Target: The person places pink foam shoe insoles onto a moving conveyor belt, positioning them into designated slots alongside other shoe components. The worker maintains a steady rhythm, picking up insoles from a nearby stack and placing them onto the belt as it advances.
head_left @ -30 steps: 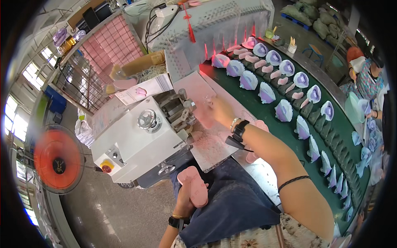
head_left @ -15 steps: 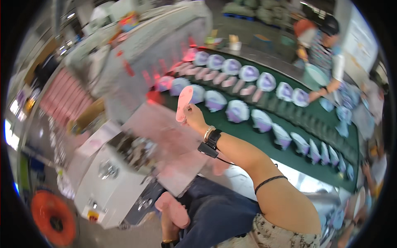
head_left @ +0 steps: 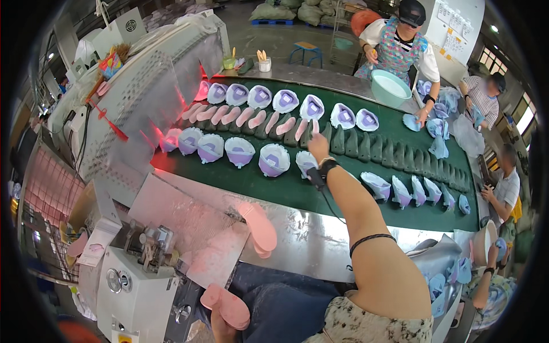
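Observation:
With my right arm stretched over the green conveyor belt (head_left: 229,174), my right hand (head_left: 318,147) is at the row of dark shoe lasts (head_left: 364,147). Its fingers are closed on a narrow pink insole (head_left: 315,127), the near end of which they cover. Low in the view, my left hand (head_left: 221,327) grips a pink insole (head_left: 233,307), perhaps more than one, in front of my dark apron. Pink insoles (head_left: 287,126) lie on the lasts to the left of my right hand; those to the right are bare. Purple-and-white shoe uppers (head_left: 274,160) line both sides.
A loose stack of pink insoles (head_left: 261,228) rests at the metal table's edge. On the left stand a white machine (head_left: 134,291) and a grey housing with red light (head_left: 143,108). Across the belt, a co-worker (head_left: 400,51) reaches toward blue uppers beside a pale green basin (head_left: 390,87).
My right hand has carried its insole rightward, from above the near-left belt edge to the row of lasts. My left hand still holds its insole low down. The view has shifted.

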`<state>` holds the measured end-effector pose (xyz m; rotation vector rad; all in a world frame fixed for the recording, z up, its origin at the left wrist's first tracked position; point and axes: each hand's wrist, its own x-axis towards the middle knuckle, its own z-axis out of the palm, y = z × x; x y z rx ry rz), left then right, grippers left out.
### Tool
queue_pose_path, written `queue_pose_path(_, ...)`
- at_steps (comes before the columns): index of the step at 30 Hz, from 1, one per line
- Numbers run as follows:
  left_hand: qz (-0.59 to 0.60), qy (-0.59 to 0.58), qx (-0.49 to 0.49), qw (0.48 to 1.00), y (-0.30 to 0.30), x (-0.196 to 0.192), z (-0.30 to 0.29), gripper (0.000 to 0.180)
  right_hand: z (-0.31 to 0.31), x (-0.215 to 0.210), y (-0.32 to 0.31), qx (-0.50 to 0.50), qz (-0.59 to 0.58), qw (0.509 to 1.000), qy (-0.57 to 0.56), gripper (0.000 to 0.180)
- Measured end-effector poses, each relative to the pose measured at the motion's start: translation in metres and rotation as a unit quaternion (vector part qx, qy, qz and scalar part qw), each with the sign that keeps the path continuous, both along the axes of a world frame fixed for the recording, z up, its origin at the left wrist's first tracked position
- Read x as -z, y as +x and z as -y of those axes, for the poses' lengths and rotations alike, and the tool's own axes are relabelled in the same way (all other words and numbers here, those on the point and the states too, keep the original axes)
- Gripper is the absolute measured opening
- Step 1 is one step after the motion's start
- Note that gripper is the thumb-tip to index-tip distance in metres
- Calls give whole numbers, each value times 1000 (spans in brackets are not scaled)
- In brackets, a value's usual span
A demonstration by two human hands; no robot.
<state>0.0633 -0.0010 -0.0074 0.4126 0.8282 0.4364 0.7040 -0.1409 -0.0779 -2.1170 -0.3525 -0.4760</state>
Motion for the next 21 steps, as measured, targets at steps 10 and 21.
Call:
queue_pose_path(10,-97,174,-33,979,11,-34,-9,25,-120,-130,-425,-680,-102,703,-183,37)
queue_pose_path(21,-51,67,-51,995,-34,-53,-13,51,-236,-52,-414,-518,-261,814,31,27)
